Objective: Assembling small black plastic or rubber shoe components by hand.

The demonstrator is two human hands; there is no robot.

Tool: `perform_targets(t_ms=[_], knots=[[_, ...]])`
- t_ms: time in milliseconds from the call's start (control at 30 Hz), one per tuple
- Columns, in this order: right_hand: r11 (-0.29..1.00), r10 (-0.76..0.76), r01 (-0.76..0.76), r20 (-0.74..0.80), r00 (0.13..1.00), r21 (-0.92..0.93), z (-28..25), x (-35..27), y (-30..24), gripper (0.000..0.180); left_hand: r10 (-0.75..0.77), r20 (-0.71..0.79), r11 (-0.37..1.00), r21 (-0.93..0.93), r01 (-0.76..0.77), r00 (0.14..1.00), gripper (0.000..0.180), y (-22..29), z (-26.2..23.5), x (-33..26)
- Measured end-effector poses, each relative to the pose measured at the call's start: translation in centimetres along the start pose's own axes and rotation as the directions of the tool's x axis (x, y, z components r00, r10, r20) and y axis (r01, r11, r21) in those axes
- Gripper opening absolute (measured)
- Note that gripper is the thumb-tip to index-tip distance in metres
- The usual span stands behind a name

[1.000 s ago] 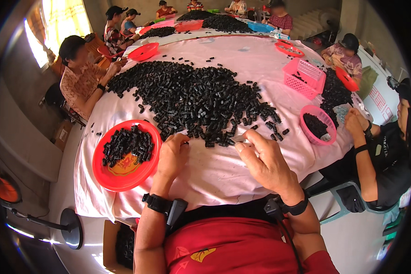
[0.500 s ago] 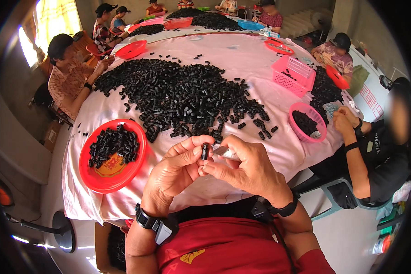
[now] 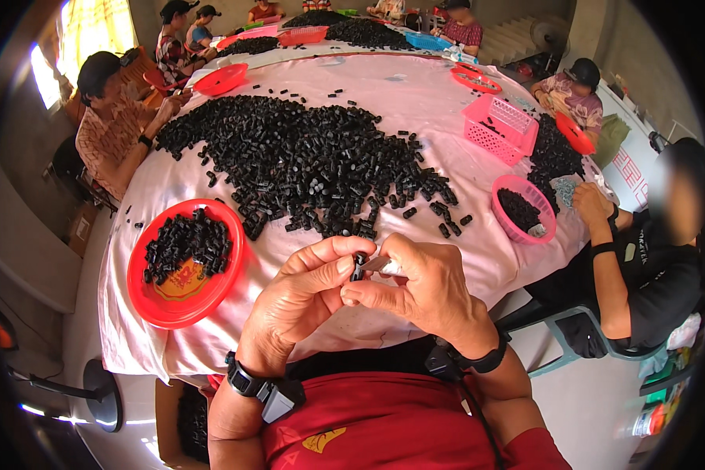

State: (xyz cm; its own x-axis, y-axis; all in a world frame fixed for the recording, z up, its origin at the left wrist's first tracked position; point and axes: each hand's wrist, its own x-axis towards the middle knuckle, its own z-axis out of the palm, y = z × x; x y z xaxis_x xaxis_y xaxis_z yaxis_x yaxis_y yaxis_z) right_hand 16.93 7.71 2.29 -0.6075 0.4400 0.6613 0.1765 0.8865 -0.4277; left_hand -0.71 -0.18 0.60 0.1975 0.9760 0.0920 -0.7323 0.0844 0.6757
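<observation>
My left hand [image 3: 294,291] pinches a small black cylindrical plastic part [image 3: 358,271] upright between thumb and fingers, just above the near side of the table. Closed around a small blade [image 3: 380,265] with a pale, whitish grip, my right hand [image 3: 435,286] holds its edge against or very near the part's upper side. Whether the blade touches the part is too small to tell. Beyond both hands spreads a large heap of similar black parts [image 3: 305,164]. To the left, a red round tray [image 3: 145,294] holds more of them.
A pink cloth [image 3: 439,102] covers the table. On the right stand a pink round basket [image 3: 552,227] with black parts and a pink rectangular basket [image 3: 489,141]. A person in black [image 3: 642,266] sits close at right; another person [image 3: 106,129] sits at left. Farther workers surround more heaps.
The blade has come up to the black part, and the part has tilted slightly. The whole view has shifted a little, so the table and tray appear moved slightly left.
</observation>
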Motion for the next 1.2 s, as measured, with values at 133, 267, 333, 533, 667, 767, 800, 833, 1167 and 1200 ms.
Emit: perform_targets(t_ms=[133, 267, 333, 533, 667, 767, 800, 833, 1167, 1200], knots=[[0.999, -0.006, 0.006, 0.002, 1.0, -0.049, 0.1, -0.1, 0.3, 0.05, 0.022, -0.014, 1.0, -0.008, -0.022, 1.0, 0.027, -0.2, 0.2, 0.1], [0.998, -0.015, 0.015, -0.007, 1.0, -0.054, 0.2, -0.1, 0.3, 0.051, 0.015, -0.009, 1.0, -0.009, -0.015, 1.0, 0.028, -0.2, 0.4, 0.1], [0.997, -0.005, 0.005, -0.001, 1.0, -0.081, 0.1, -0.1, 0.3, 0.051, 0.009, -0.023, 1.0, 0.016, -0.008, 1.0, 0.028, -0.2, 0.4, 0.1], [0.992, -0.048, 0.044, -0.028, 0.998, -0.122, 0.3, -0.2, 0.5, 0.052, -0.004, -0.012, 1.0, 0.013, 0.004, 1.0, 0.028, -0.4, 0.2, 0.0], [0.991, -0.041, 0.036, -0.036, 0.999, -0.128, 0.4, -0.2, 0.5, 0.053, -0.004, -0.034, 1.0, 0.028, 0.005, 0.999, 0.028, -0.4, 0.4, 0.0], [0.986, -0.062, 0.055, -0.042, 0.997, -0.158, 0.4, -0.2, 0.6, 0.054, -0.007, -0.06, 0.999, 0.042, 0.009, 0.998, 0.028, -0.5, 0.4, 0.1], [0.983, -0.065, 0.058, -0.033, 0.997, -0.175, 0.4, -0.2, 0.7, 0.055, -0.002, -0.065, 0.999, 0.043, 0.005, 0.998, 0.028, -0.5, 0.4, 0.1], [0.979, -0.068, 0.062, -0.025, 0.997, -0.192, 0.4, -0.2, 0.7, 0.056, 0.002, -0.068, 0.999, 0.045, 0.001, 0.998, 0.028, -0.6, 0.4, 0.1], [0.984, -0.078, 0.071, -0.035, 0.996, -0.165, 0.6, -0.3, 1.2, 0.056, -0.002, -0.075, 1.0, 0.021, 0.003, 0.997, 0.028, -0.8, 0.5, 0.2], [0.984, -0.079, 0.074, -0.025, 0.997, -0.164, 0.6, -0.3, 1.3, 0.056, -0.009, -0.089, 1.0, 0.025, 0.012, 0.996, 0.028, -0.8, 0.5, 0.2]])
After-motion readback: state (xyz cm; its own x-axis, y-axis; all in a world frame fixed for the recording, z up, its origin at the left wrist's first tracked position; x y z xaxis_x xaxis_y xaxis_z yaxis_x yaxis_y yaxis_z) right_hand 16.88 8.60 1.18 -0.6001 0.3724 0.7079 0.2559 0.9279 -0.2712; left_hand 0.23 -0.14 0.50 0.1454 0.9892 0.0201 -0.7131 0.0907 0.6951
